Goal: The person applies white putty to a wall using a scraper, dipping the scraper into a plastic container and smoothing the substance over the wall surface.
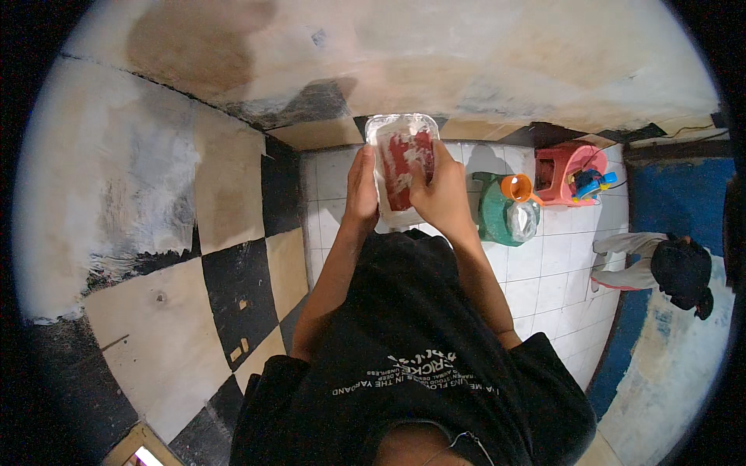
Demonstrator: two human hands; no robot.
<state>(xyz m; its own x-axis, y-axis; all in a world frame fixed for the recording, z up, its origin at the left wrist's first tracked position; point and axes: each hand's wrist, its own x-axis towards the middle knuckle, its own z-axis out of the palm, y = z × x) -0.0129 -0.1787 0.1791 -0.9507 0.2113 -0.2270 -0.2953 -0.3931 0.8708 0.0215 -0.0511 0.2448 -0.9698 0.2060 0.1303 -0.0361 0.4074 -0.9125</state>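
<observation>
Both my hands hold a shallow rectangular tray (402,123) in front of me, smeared with white paste. Its pale rim is coated, and a dark red surface (396,175) shows inside through white streaks; whether this is the tray's bottom or a separate piece, I cannot tell. My left hand (362,186) presses flat along the left side, fingers together. My right hand (444,193) grips the right side near the bottom corner, its thumb reaching over onto the red surface. The fingers beneath the tray are hidden.
On the white tiled floor to the right stands a green tub (491,210) with an orange dipper (516,187) and a clear plastic bag (522,221). Beyond are a pink plastic stool (553,175) bearing a blue and yellow object (595,185), and another person (672,268). Walls rise ahead and left.
</observation>
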